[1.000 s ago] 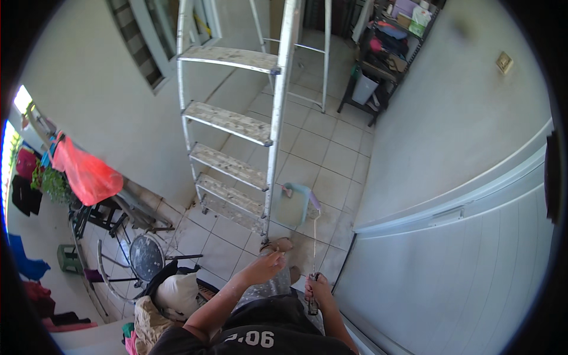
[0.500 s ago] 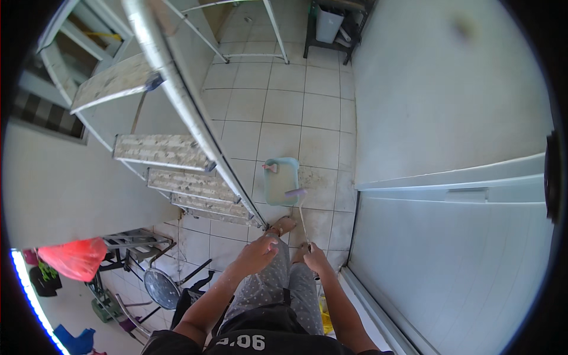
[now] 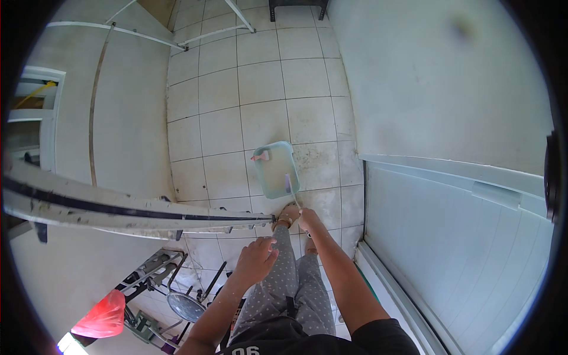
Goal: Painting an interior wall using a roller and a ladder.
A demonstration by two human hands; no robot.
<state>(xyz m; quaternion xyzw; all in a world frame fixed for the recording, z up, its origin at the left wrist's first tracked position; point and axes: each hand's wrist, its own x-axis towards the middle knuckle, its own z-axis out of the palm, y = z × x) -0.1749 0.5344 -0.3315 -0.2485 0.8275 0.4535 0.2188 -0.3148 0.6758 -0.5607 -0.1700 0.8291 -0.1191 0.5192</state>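
the person stands on a ladder [image 3: 136,212] and looks straight down at a tiled floor [image 3: 248,89]. the right hand [image 3: 307,219] is stretched downward with its fingers curled round the upper end of a thin pale stick or handle [image 3: 291,192], whose lower end reaches down into a light green rectangular tub [image 3: 275,170] on the floor; how tightly the fingers are pressed on it cannot be told at this size. the tub sits on the tiles just beyond the person's foot [image 3: 288,214], near the base of the white wall [image 3: 438,89], and a small pink and white thing [image 3: 261,156] lies at its left rim. the left hand [image 3: 255,259] hangs free in front of the spotted grey trousers [image 3: 284,284], holding nothing, its fingers loosely bent and slightly apart, close below the ladder's lowest visible rail. the ladder's pale, paint-marked side rail runs across the left half of the view, ending near the foot. at lower left stand a folded metal frame [image 3: 148,266], a round fan [image 3: 185,306] and a red plastic bag [image 3: 102,313]. to the right a white panelled surface [image 3: 461,248] runs alongside the person.
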